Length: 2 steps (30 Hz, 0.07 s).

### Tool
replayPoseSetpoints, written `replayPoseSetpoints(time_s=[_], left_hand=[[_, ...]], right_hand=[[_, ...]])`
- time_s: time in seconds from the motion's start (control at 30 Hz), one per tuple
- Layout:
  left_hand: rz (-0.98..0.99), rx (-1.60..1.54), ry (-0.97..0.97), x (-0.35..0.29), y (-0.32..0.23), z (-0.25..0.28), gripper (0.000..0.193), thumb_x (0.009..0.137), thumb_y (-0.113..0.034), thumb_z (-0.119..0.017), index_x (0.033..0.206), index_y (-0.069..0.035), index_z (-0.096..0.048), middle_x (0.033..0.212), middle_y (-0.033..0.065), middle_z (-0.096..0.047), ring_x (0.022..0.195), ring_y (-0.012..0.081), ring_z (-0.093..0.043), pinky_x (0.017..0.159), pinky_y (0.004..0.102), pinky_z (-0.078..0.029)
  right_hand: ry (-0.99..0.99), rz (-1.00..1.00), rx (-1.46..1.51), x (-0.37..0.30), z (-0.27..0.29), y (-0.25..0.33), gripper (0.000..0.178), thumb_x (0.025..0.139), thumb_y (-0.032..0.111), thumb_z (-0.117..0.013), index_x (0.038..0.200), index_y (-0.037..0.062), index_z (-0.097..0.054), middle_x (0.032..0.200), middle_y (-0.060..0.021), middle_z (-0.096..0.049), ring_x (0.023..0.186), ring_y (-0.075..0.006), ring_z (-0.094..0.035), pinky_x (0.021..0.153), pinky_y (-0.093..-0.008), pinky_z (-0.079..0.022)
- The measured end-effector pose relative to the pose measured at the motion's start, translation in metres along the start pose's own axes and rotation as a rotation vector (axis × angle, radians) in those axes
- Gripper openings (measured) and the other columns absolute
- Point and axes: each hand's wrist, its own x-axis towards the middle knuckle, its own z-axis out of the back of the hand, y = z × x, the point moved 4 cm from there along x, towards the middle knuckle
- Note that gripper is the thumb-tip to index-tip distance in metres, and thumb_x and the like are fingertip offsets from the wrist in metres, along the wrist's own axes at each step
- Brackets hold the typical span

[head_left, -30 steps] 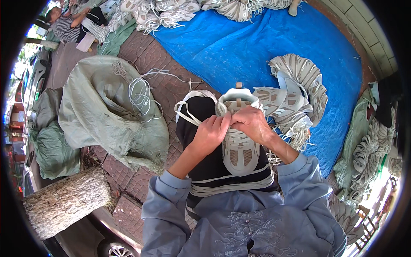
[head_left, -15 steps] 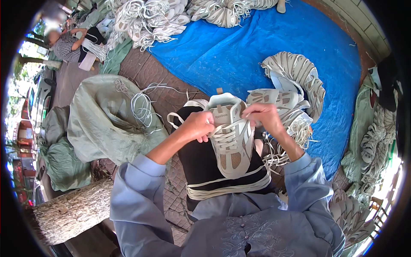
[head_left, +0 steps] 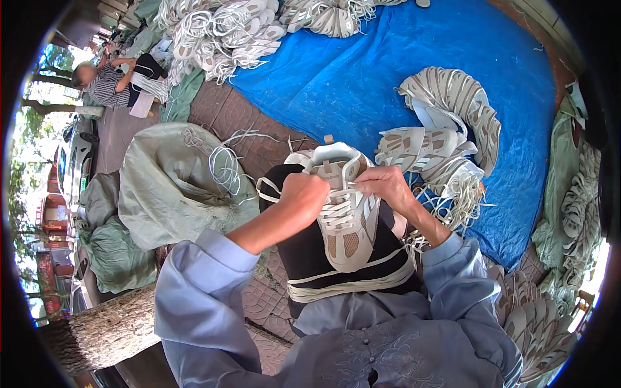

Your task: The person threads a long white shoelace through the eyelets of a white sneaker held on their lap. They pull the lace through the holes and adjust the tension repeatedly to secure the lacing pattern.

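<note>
A white and beige sneaker (head_left: 352,242) lies on my black-covered lap, its toe toward me. White lacing (head_left: 337,213) crosses its front below the beige tongue (head_left: 328,173). My left hand (head_left: 304,197) is closed at the left eyelet edge, knuckles up, on the shoelace; its fingertips are mostly hidden. On the opposite edge, near the top eyelets, my right hand (head_left: 386,186) pinches the shoelace between thumb and fingers. Spare pale laces (head_left: 349,288) are wrapped around my lap below the toe.
A blue tarp (head_left: 362,77) holds curved rows of shoe uppers (head_left: 453,97) and heaped laced uppers (head_left: 226,32). At left sits a pale sack (head_left: 162,181) with a loose lace bundle (head_left: 224,169) on it. A tree trunk (head_left: 110,323) lies lower left. Another person (head_left: 113,84) sits at upper left.
My left hand has turned knuckles up and stays by the left eyelets. My right hand has come slightly down and inward to the right eyelets. The whole view has shifted a little.
</note>
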Motion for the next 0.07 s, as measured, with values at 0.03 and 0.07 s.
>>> replayPoseSetpoints(time_s=[0.03, 0.07], left_hand=[[-0.040, 0.117, -0.007, -0.003, -0.007, 0.006, 0.010, 0.068, -0.010, -0.058, 0.067, -0.001, -0.062, 0.067, 0.0179, -0.062, 0.064, 0.0243, -0.064, 0.056, 0.0377, -0.050], [-0.120, 0.225, -0.098, -0.004, -0.007, -0.007, 0.014, 0.065, -0.011, -0.060, 0.078, -0.006, -0.065, 0.074, 0.0124, -0.065, 0.067, 0.0307, -0.064, 0.058, 0.0377, -0.050]], right_hand=[[0.005, -0.017, 0.003, 0.000, 0.002, -0.002, 0.016, 0.069, 0.012, -0.066, 0.081, 0.0012, -0.067, 0.062, -0.0040, -0.059, 0.054, -0.0098, -0.050, 0.050, -0.0228, -0.040], [0.010, -0.035, 0.005, -0.001, 0.005, -0.005, 0.019, 0.068, 0.015, -0.068, 0.082, 0.0021, -0.067, 0.063, -0.0042, -0.060, 0.055, -0.0112, -0.052, 0.052, -0.0236, -0.042]])
